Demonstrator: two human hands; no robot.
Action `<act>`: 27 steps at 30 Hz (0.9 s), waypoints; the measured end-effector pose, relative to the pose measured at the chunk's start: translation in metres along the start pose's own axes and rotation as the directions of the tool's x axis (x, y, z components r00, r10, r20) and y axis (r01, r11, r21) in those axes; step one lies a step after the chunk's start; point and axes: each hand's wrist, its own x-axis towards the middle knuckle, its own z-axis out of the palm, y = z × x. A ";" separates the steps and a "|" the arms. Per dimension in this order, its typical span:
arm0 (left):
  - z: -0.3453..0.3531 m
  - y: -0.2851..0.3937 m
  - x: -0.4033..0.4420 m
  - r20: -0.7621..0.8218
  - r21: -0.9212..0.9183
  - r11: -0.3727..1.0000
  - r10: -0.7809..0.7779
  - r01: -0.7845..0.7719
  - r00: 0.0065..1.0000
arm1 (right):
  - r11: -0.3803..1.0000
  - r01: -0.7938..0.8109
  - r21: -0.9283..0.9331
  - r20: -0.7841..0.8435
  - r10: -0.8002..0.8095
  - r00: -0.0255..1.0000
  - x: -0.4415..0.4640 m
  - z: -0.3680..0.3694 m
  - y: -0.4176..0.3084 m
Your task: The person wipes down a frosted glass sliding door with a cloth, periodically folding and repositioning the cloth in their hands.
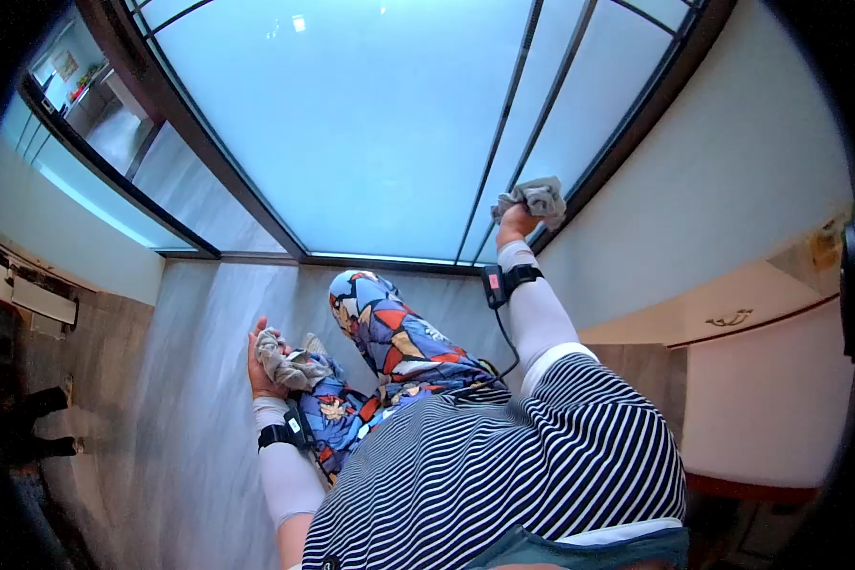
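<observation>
My right hand (516, 224) is raised to the lower right part of the frosted glass door (351, 123), its fingers closed round a crumpled grey cloth (541, 198). The cloth lies close to the dark door frame; whether it presses on the glass I cannot tell. Low on the left, beside my bent knee, my left hand (257, 369) grips a second bunched grey cloth (293, 363). That cloth hides part of its fingers.
A dark door frame (228, 190) borders the glass, with a gap on its left showing another room. Grey wood-look floor (199, 380) lies beneath me. At the right stands a pale cabinet with a metal handle (730, 318). Dark furniture (43, 418) edges the left.
</observation>
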 end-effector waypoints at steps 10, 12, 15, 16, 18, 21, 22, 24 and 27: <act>0.018 0.002 -0.002 -0.001 0.015 0.999 -0.031 0.031 1.000 | 0.694 -0.685 0.223 0.358 0.595 0.720 -0.001 0.021 -0.053; 0.020 0.001 -0.002 0.002 0.042 0.999 -0.027 0.027 1.000 | 0.734 -0.628 0.260 0.542 0.427 0.723 -0.023 0.038 -0.122; 0.013 -0.001 0.002 0.045 0.035 0.999 -0.038 0.036 0.998 | 0.798 -0.487 0.354 0.826 -0.023 0.563 -0.029 0.059 -0.203; 0.012 -0.001 0.001 0.035 0.036 0.999 -0.041 0.040 0.999 | 0.788 -0.454 0.416 0.840 -0.142 0.523 -0.035 0.062 -0.239; 0.007 -0.001 0.002 0.038 0.020 0.999 -0.042 0.042 0.998 | 0.817 -0.393 0.421 0.842 -0.191 0.505 -0.022 0.071 -0.273; 0.010 0.001 0.000 -0.002 0.040 0.999 -0.027 0.027 1.000 | 0.789 -0.459 0.410 0.890 -0.234 0.392 0.004 0.079 -0.286; 0.013 0.002 -0.003 -0.004 0.055 0.998 -0.019 0.019 1.000 | 0.797 -0.437 0.417 0.868 -0.205 0.452 0.001 0.077 -0.274; 0.021 0.002 -0.007 -0.021 0.065 0.998 -0.010 0.011 1.000 | 0.818 -0.367 0.443 0.836 -0.228 0.500 -0.008 0.071 -0.244; 0.025 0.004 -0.008 -0.044 0.074 0.997 0.004 0.000 0.999 | 0.801 -0.454 0.390 0.800 -0.052 0.597 -0.021 0.050 -0.182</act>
